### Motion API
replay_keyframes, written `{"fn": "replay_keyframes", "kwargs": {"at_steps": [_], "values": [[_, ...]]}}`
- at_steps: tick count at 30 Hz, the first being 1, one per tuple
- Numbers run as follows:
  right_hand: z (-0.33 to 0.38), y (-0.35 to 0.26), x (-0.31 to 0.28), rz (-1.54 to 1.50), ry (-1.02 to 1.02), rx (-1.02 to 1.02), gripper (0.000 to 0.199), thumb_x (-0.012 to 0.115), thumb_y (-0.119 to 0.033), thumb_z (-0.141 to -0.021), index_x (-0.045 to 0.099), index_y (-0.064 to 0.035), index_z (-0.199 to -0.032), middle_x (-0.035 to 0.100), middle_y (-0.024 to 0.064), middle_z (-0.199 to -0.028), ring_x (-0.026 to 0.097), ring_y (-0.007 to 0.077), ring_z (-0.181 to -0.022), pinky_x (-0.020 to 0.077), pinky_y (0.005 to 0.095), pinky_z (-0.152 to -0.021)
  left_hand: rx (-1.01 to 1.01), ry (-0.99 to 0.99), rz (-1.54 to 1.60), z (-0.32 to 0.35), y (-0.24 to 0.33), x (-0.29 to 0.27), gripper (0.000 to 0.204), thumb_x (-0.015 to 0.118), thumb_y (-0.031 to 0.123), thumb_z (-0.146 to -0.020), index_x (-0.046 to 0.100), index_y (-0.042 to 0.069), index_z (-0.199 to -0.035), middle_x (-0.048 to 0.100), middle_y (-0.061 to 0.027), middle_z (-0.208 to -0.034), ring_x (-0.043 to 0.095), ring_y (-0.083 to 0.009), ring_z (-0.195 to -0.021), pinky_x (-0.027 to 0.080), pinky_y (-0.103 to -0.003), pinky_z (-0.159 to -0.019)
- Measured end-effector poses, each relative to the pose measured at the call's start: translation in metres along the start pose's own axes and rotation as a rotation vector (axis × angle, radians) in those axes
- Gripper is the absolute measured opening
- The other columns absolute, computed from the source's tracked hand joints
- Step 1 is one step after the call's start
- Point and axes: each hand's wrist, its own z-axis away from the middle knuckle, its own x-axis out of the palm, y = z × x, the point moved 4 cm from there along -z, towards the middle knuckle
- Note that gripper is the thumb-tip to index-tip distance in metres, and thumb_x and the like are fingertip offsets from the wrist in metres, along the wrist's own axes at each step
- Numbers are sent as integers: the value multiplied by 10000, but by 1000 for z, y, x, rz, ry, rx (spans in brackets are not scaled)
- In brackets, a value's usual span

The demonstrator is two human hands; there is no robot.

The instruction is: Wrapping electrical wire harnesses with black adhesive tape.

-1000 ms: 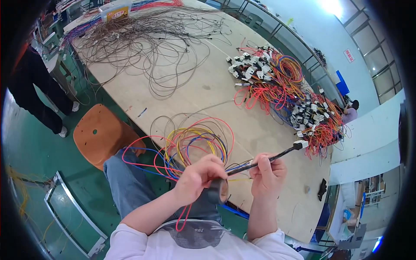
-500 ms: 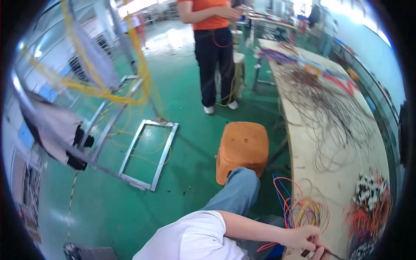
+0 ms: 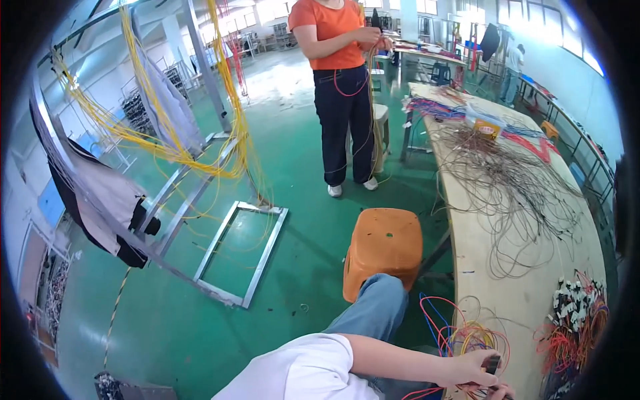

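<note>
My left hand (image 3: 471, 370) reaches over the near edge of the wooden table, its fingers closed round a small black piece (image 3: 492, 364) whose exact kind I cannot make out. Touching or almost touching it, my right hand (image 3: 500, 392) is partly cut off by the lower edge of the picture. Its visible fingers are bent together, and what they hold is hidden. Just beyond my left hand lies a loose bundle of red, yellow and blue wires (image 3: 475, 335), some looping over the table edge.
On the table (image 3: 477, 260) lie a tangle of thin dark wires (image 3: 527, 200) and a heap of wires with white connectors (image 3: 575, 310). An orange stool (image 3: 387, 233) stands by my knee. A metal frame (image 3: 248, 293) hung with yellow wires is at left. Another person (image 3: 340, 100) stands ahead, handling wires.
The view has shifted, so the stool, table and person sit lower in it. The black piece now stands up between my left fingers; both hands stay close together.
</note>
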Motion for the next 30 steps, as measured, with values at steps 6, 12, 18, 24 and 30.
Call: {"fn": "replay_keyframes", "kwargs": {"at_steps": [6,12,18,24,30], "values": [[-6,9,-18,-299,58,-90,210,547,-168,-873,565,21,-784,613,130,-771,535,194,-630,468,318,-588,582,-122,-236,25,36,21,427,681,318,-771,474,46,-1026,528,-94,-908,526,-178,-815,430,-275,-672],[-7,-3,-33,-204,221,70,231,533,-147,-858,531,-9,-673,547,77,-602,459,135,-480,376,272,-429,540,-207,-391,24,8,17,279,468,276,-913,497,30,-1041,503,-94,-881,503,-197,-774,419,-318,-660],[-2,-43,-6,632,95,-292,517,519,-414,-869,487,-13,-545,427,91,-455,342,168,-389,274,303,-397,392,32,-851,4,-15,4,473,634,261,-797,433,-7,-1131,533,-182,-977,540,-263,-840,433,-354,-682],[-11,22,-57,-118,48,-542,440,605,-393,-820,545,-3,-625,537,99,-582,449,166,-469,367,327,-448,235,-133,-407,-18,-21,10,666,676,244,-767,307,28,-1279,479,-198,-1108,507,-282,-968,444,-376,-667],[3,24,-59,66,3,-58,322,608,-297,-786,563,3,-679,562,97,-649,487,173,-545,405,322,-518,-72,117,-136,16,22,19,692,700,382,-717,432,-35,-1201,473,-198,-1199,481,-299,-1063,401,-379,-853]]}}
